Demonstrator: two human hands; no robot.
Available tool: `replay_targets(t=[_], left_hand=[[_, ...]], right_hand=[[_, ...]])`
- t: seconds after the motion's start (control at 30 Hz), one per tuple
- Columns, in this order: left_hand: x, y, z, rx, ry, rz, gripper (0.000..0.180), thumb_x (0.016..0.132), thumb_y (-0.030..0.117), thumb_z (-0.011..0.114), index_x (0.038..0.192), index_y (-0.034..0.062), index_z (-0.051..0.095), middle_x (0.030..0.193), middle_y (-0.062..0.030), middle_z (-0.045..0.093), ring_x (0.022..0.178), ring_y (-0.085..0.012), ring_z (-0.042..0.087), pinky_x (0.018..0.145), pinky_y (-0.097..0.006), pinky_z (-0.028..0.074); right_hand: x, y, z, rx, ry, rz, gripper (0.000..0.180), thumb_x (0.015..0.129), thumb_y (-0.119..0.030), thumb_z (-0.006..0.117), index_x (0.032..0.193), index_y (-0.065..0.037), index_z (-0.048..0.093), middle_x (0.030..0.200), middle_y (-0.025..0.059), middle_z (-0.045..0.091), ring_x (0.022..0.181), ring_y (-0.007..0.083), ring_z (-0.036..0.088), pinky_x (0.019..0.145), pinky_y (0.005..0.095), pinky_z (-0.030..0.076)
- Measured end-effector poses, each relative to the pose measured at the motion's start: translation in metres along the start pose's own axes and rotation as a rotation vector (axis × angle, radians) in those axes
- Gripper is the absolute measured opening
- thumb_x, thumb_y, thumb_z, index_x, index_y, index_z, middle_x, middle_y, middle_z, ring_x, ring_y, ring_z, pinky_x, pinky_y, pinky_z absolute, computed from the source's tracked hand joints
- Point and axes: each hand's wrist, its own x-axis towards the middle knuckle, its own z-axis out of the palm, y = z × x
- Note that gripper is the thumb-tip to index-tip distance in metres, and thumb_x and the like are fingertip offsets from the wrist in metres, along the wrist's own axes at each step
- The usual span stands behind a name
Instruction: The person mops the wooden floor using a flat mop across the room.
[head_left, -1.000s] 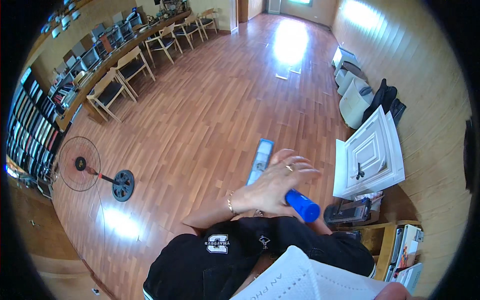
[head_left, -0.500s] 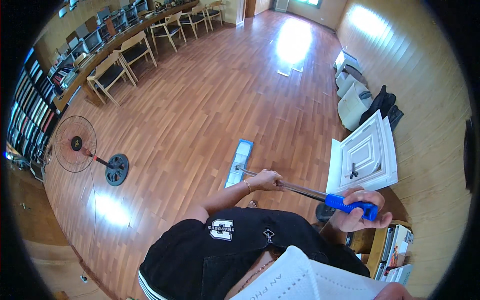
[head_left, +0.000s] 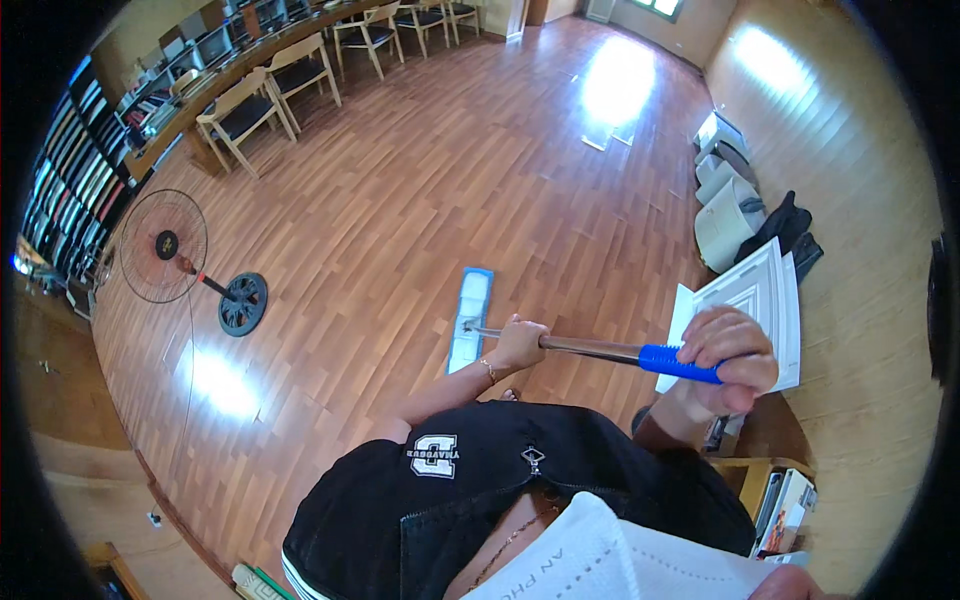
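Observation:
A flat floor mop slants across in front of me, its metal pole ending in a blue ribbed grip. My left hand is closed round the pole partway down. At the upper end, my right hand wraps the blue grip, fingers curled over it. The mop's flat head, pale with a blue edge, lies on the wood floor ahead of my body. Part of the head's near end is hidden behind my left wrist.
A standing fan with a round black base is on the left. Wooden chairs line a long desk at the back left. Along the right wall stand a white panelled cabinet, a cream bin and a dark bag.
The mop head has shifted slightly left and turned more upright in view. My right hand has risen with the grip, its fingers now more closed. The whole view has swung a little.

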Motion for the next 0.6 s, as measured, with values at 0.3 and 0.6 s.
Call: replay_targets(t=[0.3, 0.6], left_hand=[[-0.143, 0.004, -0.046, 0.184, 0.397, -0.488, 0.01, 0.074, 0.021, 0.062, 0.076, 0.0131, 0.067, 0.072, -0.0131, 0.066, 0.075, -0.0319, 0.065, 0.084, -0.047, 0.048], [-0.368, -0.011, -0.035, 0.22, 0.492, -1.059, 0.023, 0.067, 0.027, 0.069, 0.077, 0.0066, 0.071, 0.073, -0.0183, 0.066, 0.073, -0.0353, 0.063, 0.074, -0.048, 0.049]], right_hand=[[0.019, 0.071, 0.067, 0.948, -0.058, 0.083, 0.036, 0.094, -0.045, 0.053, 0.085, -0.01, 0.05, 0.063, 0.0039, 0.055, 0.053, 0.0166, 0.06, 0.049, 0.0299, 0.05], [-0.017, 0.022, 0.225, 1.812, -0.28, 0.249, 0.019, 0.087, -0.02, 0.067, 0.08, -0.003, 0.061, 0.074, 0.0129, 0.063, 0.069, 0.0234, 0.063, 0.066, 0.0386, 0.05]])
